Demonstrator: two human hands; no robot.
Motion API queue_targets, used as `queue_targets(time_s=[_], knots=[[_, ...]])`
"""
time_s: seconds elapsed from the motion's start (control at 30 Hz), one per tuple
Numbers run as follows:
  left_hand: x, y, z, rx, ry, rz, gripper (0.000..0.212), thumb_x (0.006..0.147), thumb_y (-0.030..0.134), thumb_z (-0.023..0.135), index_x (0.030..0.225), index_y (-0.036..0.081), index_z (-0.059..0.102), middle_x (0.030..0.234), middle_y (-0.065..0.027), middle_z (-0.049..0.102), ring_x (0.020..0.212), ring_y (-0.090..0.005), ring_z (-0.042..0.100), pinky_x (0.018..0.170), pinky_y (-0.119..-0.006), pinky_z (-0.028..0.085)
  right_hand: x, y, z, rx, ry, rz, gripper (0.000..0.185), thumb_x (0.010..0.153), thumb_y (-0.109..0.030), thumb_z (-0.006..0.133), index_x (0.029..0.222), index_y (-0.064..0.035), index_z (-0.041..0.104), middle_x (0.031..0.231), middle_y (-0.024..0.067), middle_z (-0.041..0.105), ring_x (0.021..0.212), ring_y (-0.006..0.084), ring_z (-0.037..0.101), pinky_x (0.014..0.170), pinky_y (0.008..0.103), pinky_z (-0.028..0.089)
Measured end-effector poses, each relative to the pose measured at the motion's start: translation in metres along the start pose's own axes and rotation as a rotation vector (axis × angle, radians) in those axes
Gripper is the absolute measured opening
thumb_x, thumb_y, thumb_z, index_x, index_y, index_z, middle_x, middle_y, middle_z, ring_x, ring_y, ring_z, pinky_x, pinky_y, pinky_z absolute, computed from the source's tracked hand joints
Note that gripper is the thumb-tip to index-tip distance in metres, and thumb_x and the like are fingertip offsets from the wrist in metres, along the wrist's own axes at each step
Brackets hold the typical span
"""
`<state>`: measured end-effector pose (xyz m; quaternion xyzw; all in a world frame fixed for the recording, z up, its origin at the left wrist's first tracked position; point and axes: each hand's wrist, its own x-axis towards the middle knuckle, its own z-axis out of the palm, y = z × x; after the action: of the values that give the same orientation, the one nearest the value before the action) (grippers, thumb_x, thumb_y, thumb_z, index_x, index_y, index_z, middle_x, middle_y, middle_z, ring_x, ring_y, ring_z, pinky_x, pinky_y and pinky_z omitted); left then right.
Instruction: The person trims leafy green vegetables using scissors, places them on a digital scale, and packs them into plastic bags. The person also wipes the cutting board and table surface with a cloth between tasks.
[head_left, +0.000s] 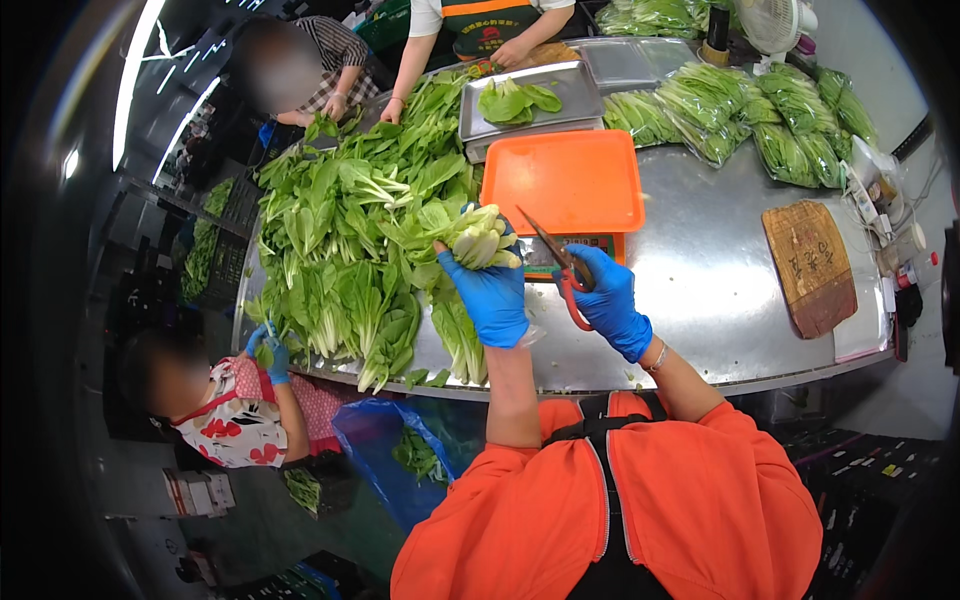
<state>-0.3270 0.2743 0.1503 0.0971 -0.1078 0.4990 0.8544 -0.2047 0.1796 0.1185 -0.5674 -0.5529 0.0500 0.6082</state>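
In a blue glove, my left hand (489, 296) grips a bunch of leafy greens (480, 238), its pale cut stem ends turned towards the right. My right hand (611, 304), also gloved in blue, holds scissors (571, 279) with red handles. Their dark blades point up and left, apart from the stems. Just beyond both hands is a weighing scale with an orange tray (564, 180); my hands partly cover its display panel (536, 255). A large heap of loose greens (337, 247) spreads over the steel table (697, 300) to my left.
Behind the orange tray stands a second scale with a metal tray (585, 90) holding some leaves. Bagged greens (705, 105) lie at the back right, near a fan (772, 26). A wooden board (810, 266) is at right. Three co-workers stand around the heap. A blue plastic bag (390, 457) hangs below the edge.
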Motion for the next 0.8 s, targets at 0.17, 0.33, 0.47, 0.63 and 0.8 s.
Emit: queue_targets(time_s=[0.17, 0.33, 0.47, 0.63, 0.8], knots=[[0.0, -0.003, 0.005, -0.046, 0.147, 0.102, 0.054, 0.084, 0.044, 0.052, 0.12, 0.004, 0.046, 0.111, -0.0117, 0.054, 0.097, -0.0248, 0.053, 0.083, -0.038, 0.045, 0.001, 0.004, -0.001, 0.027, -0.01, -0.094, 0.043, 0.063, -0.001, 0.07, 0.103, -0.0075, 0.056, 0.079, 0.0091, 0.055, 0.066, 0.0234, 0.057, 0.057, 0.0292, 0.049], [0.0, -0.003, 0.007, 0.012, 0.066, 0.082, 0.052, 0.083, 0.042, 0.055, 0.12, 0.005, 0.046, 0.109, -0.01, 0.054, 0.095, -0.0225, 0.052, 0.083, -0.036, 0.045, -0.002, 0.004, -0.001, -0.009, -0.059, -0.094, 0.044, 0.063, -0.001, 0.07, 0.103, -0.0081, 0.055, 0.079, 0.0085, 0.054, 0.064, 0.0216, 0.056, 0.052, 0.0277, 0.045], [0.0, -0.004, 0.006, 0.014, 0.021, 0.063, 0.055, 0.085, 0.046, 0.049, 0.12, 0.004, 0.045, 0.109, -0.0127, 0.054, 0.094, -0.0252, 0.053, 0.078, -0.037, 0.047, -0.003, 0.005, 0.0, 0.012, -0.097, -0.064, 0.043, 0.063, -0.001, 0.07, 0.103, -0.0081, 0.056, 0.079, 0.0074, 0.055, 0.06, 0.0199, 0.055, 0.05, 0.0265, 0.043], [0.001, -0.003, 0.004, -0.019, 0.078, 0.099, 0.056, 0.085, 0.047, 0.047, 0.12, 0.003, 0.045, 0.108, -0.0141, 0.054, 0.092, -0.0269, 0.054, 0.076, -0.037, 0.049, -0.009, 0.009, 0.0, 0.05, -0.183, 0.048, 0.039, 0.064, -0.002, 0.07, 0.1, -0.0063, 0.057, 0.079, 0.0084, 0.058, 0.059, 0.0196, 0.056, 0.05, 0.0256, 0.044], [0.001, 0.002, 0.004, -0.062, 0.014, 0.024, 0.051, 0.082, 0.04, 0.058, 0.117, 0.004, 0.048, 0.106, -0.0102, 0.053, 0.095, -0.0221, 0.051, 0.08, -0.035, 0.046, -0.014, 0.014, 0.007, 0.109, -0.05, -0.043, 0.039, 0.063, -0.003, 0.071, 0.1, -0.0053, 0.057, 0.079, 0.0095, 0.058, 0.059, 0.021, 0.055, 0.051, 0.0264, 0.044]])
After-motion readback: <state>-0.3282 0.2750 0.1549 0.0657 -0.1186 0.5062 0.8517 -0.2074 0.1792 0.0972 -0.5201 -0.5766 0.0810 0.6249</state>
